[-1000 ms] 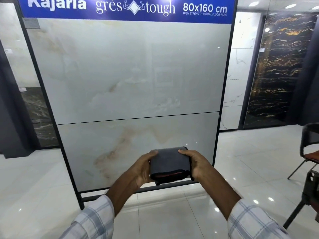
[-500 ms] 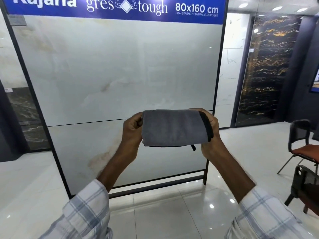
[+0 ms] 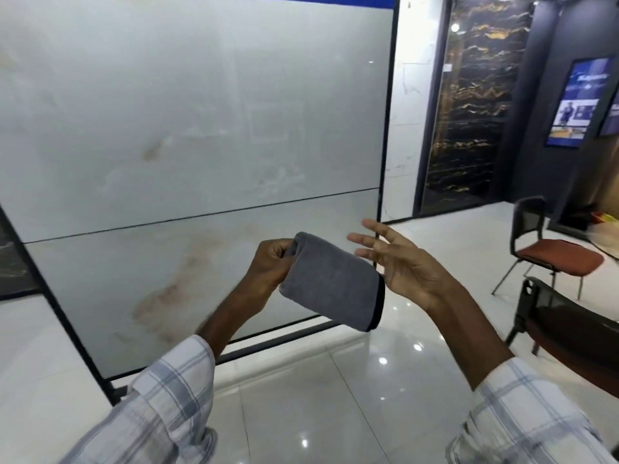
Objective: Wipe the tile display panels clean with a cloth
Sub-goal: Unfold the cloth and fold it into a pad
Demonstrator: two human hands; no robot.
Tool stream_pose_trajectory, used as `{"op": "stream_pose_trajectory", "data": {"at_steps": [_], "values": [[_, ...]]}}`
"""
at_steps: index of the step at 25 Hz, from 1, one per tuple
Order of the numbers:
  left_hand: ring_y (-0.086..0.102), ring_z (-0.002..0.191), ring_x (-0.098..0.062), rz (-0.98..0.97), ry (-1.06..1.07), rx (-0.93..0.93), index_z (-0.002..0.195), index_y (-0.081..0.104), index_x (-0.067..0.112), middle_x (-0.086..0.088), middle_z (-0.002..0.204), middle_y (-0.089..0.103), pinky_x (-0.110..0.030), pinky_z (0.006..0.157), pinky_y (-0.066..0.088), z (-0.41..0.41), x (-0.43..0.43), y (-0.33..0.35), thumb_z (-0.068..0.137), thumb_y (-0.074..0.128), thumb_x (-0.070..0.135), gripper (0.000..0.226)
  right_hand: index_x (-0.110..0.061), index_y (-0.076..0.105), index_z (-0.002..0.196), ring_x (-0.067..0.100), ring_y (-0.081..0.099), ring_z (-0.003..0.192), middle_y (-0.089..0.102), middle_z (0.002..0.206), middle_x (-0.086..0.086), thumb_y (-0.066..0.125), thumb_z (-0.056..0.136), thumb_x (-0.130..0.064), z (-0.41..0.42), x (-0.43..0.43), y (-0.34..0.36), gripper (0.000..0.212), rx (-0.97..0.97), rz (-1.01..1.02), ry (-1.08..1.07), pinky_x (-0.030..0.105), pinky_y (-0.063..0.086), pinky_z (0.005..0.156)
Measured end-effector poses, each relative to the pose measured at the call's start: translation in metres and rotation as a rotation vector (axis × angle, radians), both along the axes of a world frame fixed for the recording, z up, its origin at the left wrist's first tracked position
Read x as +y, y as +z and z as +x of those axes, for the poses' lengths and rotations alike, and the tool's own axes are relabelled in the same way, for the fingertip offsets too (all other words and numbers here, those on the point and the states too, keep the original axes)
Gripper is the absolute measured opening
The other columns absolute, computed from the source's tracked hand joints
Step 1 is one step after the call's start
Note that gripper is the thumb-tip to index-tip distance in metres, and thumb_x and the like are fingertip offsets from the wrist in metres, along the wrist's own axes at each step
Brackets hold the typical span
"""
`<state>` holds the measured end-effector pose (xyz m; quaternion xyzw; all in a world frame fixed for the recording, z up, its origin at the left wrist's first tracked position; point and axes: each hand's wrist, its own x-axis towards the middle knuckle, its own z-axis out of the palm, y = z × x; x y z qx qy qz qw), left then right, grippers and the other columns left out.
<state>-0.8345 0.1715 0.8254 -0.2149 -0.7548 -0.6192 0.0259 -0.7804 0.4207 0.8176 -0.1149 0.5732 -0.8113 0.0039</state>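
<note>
Left hand (image 3: pixel 268 266) grips cloth (image 3: pixel 331 283) before panel (image 3: pixel 201 128).

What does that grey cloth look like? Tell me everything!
The grey cloth is folded into a thick, soft, towel-like pad with black trim along its right end. It hangs in the air before the lower tile panel, slanting down to the right. The left hand grips its left end; the open right hand is beside the trimmed end, contact unclear.
</note>
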Motion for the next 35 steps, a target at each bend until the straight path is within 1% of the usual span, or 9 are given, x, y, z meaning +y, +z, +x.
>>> {"op": "stream_pose_trajectory", "data": {"at_steps": [4, 8, 10, 13, 19, 26, 29, 32, 35], "values": [[0.026, 0.044, 0.0, -0.114, -0.064, 0.032, 0.051, 0.035, 0.028, 0.017, 0.046, 0.028, -0.022, 0.05, 0.023, -0.023, 0.064, -0.015, 0.096, 0.06, -0.009, 0.063, -0.017, 0.066, 0.125, 0.022, 0.071, 0.107, 0.072, 0.118, 0.005, 0.09, 0.079, -0.025, -0.014, 0.031, -0.013, 0.052, 0.025, 0.752, 0.018, 0.039, 0.061, 0.09], [0.056, 0.061, -0.007, -0.046, -0.152, -0.186, 0.078, 0.065, 0.013, 0.005, 0.064, 0.061, -0.023, 0.054, 0.047, -0.062, 0.11, 0.001, 0.105, 0.06, 0.029, 0.031, -0.001, 0.071, 0.102, 0.02, 0.068, 0.086, 0.07, 0.095, 0.009, 0.09, 0.077, -0.027, -0.045, 0.079, -0.027, 0.041, 0.126, 0.456, -0.236, 0.03, 0.054, 0.072], [0.072, 0.091, -0.02, 0.012, -0.283, -0.411, 0.111, 0.073, 0.01, -0.007, 0.096, 0.076, -0.032, 0.073, 0.063, -0.085, 0.133, 0.017, 0.103, 0.051, 0.049, 0.046, -0.005, 0.072, 0.096, 0.017, 0.068, 0.084, 0.072, 0.092, 0.006, 0.092, 0.075, -0.023, -0.068, 0.112, -0.024, 0.035, 0.12, 0.344, -0.325, 0.025, 0.055, 0.068], [0.07, 0.117, -0.023, -0.118, -0.409, -0.34, 0.132, 0.066, 0.016, -0.006, 0.125, 0.074, -0.046, 0.092, 0.062, -0.121, 0.17, 0.028, 0.097, 0.057, 0.064, 0.061, -0.005, 0.072, 0.1, 0.018, 0.07, 0.086, 0.075, 0.094, 0.006, 0.089, 0.075, -0.017, -0.102, 0.153, -0.016, 0.033, 0.11, 0.284, -0.423, 0.026, 0.056, 0.068], [0.064, 0.082, 0.002, -0.04, -0.123, 0.374, 0.098, 0.071, 0.033, 0.023, 0.087, 0.071, -0.017, 0.074, 0.052, -0.186, 0.254, 0.016, 0.092, 0.08, 0.034, 0.011, -0.012, 0.065, 0.111, 0.019, 0.071, 0.091, 0.073, 0.102, 0.01, 0.09, 0.077, -0.012, -0.183, 0.209, -0.001, 0.043, 0.2, 0.267, -0.585, 0.031, 0.061, 0.073], [0.064, 0.075, -0.019, 0.267, -0.062, 0.262, 0.082, 0.078, 0.009, -0.015, 0.081, 0.074, -0.039, 0.068, 0.05, -0.333, 0.315, 0.017, 0.082, 0.082, 0.049, 0.04, -0.051, 0.039, 0.127, -0.017, 0.028, 0.124, 0.031, 0.129, -0.053, 0.075, 0.082, -0.022, -0.301, 0.236, 0.024, 0.065, 0.575, 0.974, -0.796, 0.027, 0.016, 0.101], [0.066, 0.074, -0.022, 0.358, -0.146, 0.247, 0.08, 0.077, 0.006, -0.015, 0.079, 0.074, -0.037, 0.068, 0.051, -0.397, 0.349, 0.034, 0.088, 0.08, 0.046, 0.041, -0.058, 0.037, 0.123, -0.015, 0.026, 0.13, 0.035, 0.135, -0.044, 0.07, 0.073, -0.025, -0.365, 0.247, 0.033, 0.069, 0.623, 0.947, -0.86, 0.02, 0.017, 0.105], [0.069, 0.077, -0.017, 0.358, -0.204, 0.259, 0.08, 0.078, 0.012, -0.006, 0.08, 0.076, -0.032, 0.07, 0.053, -0.447, 0.38, 0.057, 0.085, 0.073, 0.039, 0.027, -0.045, 0.044, 0.118, 0.0, 0.056, 0.114, 0.057, 0.12, -0.019, 0.078, 0.069, -0.017, -0.427, 0.279, 0.048, 0.065, 0.697, 0.706, -0.903, 0.016, 0.041, 0.1], [0.071, 0.082, -0.012, 0.321, -0.249, 0.341, 0.084, 0.078, 0.02, 0.001, 0.084, 0.077, -0.025, 0.073, 0.055, -0.495, 0.404, 0.084, 0.086, 0.07, 0.036, 0.017, -0.034, 0.044, 0.115, 0.011, 0.064, 0.084, 0.062, 0.095, -0.011, 0.089, 0.069, -0.04, -0.484, 0.318, 0.075, 0.065, 0.669, 0.6, -0.834, 0.035, 0.059, 0.078]]}}
